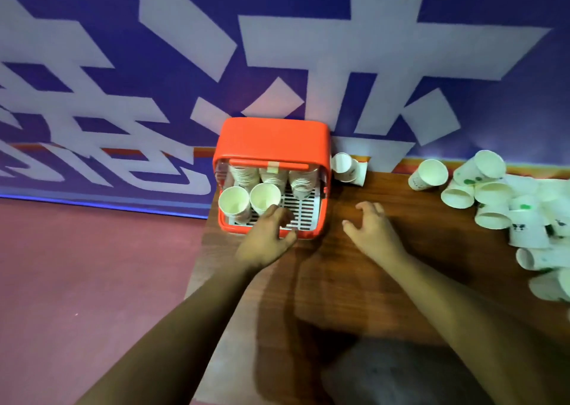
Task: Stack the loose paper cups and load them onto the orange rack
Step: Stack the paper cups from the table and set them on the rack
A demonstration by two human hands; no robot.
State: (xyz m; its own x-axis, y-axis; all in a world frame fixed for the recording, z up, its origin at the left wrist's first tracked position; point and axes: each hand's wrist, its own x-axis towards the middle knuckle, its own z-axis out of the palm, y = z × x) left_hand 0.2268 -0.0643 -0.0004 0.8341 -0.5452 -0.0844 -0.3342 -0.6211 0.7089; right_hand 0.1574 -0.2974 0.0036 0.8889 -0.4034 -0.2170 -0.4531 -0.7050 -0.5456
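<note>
Cups are what this is about, and the orange rack sits at the far left corner of the desk, its back against the blue and white wall banner. Inside it, on the white slatted tray, two open-mouthed cup stacks stand at the front: the left stack right in the front left corner and the middle stack just beside it. More nested stacks line up behind them under the rack's hood. The front right part of the tray shows bare slats. The left hand is over the rack's front rim, fingers bent down onto the slats just beside the middle stack and thumb lying along the rim. Whether it actually grips anything there, I cannot tell. The right hand hovers over the bare wood to the right of the rack, fingers spread and loosely curved, holding nothing. Over along the right edge of the desk lies the heap of loose cups, tipped every which way, some mouth-up and some on their sides, with green and black prints showing. One stray cup lies on its side at the far edge, just left of that heap. Another tipped cup rests just beside the rack's right wall, against the banner. The reddish floor runs off past the left edge.
</note>
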